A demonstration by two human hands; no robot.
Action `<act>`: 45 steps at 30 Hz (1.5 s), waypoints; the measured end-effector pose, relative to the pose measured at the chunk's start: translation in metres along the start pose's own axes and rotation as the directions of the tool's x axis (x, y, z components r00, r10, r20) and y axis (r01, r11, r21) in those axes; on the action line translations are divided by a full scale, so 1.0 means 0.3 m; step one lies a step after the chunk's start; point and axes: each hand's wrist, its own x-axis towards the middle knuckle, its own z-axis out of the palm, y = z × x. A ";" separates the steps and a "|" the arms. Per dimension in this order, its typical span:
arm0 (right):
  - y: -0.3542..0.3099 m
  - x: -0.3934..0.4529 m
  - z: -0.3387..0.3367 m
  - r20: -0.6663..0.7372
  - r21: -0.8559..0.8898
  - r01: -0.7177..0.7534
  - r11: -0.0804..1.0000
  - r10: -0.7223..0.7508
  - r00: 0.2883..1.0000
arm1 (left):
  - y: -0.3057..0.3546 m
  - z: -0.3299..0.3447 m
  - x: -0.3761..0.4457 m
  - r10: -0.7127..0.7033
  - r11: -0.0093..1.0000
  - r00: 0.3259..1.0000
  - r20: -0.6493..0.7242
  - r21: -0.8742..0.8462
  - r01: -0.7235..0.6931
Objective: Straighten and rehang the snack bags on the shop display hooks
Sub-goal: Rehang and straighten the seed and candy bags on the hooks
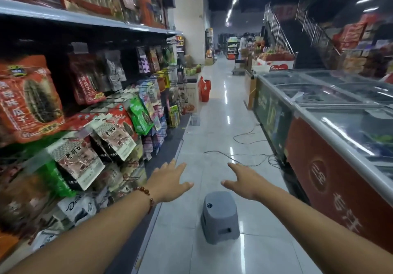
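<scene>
Snack bags hang on wire display hooks (130, 92) all along the rack on my left. A large orange seed bag (29, 99) is nearest at the top, with white and red bags (116, 134) and a green bag (140, 116) lower down. Several bags hang tilted. My left hand (170, 181) is stretched out over the aisle with straight fingers and holds nothing; a bead bracelet is on its wrist. My right hand (242, 181) is stretched out beside it, fingers straight and empty. Neither hand touches a bag.
A grey plastic stool (220, 217) stands on the tiled floor just beyond my hands. Glass-topped chest freezers (314, 137) line the right side. Cables (240, 157) trail across the floor. A red bag (204, 90) and boxes stand farther down the aisle; a person is far off.
</scene>
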 end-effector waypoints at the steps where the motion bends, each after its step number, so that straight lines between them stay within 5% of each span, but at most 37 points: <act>1: 0.010 0.081 -0.029 0.002 -0.028 0.013 1.000 -0.013 1.000 | -0.013 -0.018 0.070 -0.008 1.000 1.000 -0.002 0.025 0.008; 12: -0.107 0.951 -0.143 0.017 -0.141 0.130 0.982 -0.128 0.992 | -0.365 -0.150 0.782 -0.152 0.986 0.986 -0.073 -0.078 0.146; 24: -0.297 1.944 -0.010 0.204 -0.255 0.103 0.961 -0.050 0.978 | -0.830 -0.200 1.675 -0.106 0.994 0.994 0.006 0.038 0.106; 33: -0.467 2.626 -0.091 0.183 -0.203 0.170 0.964 -0.133 0.974 | -1.070 -0.345 2.166 -0.131 0.990 0.991 -0.024 0.047 0.132; 40: -0.470 3.226 -0.107 0.267 -0.251 0.365 0.896 -0.299 0.916 | -1.204 -0.406 2.620 -0.148 0.978 0.977 -0.152 0.121 0.167; 45: -0.461 3.477 -0.133 0.357 -0.274 0.476 0.836 -0.371 0.857 | -1.273 -0.363 2.660 -0.240 0.966 0.930 -0.277 0.032 0.258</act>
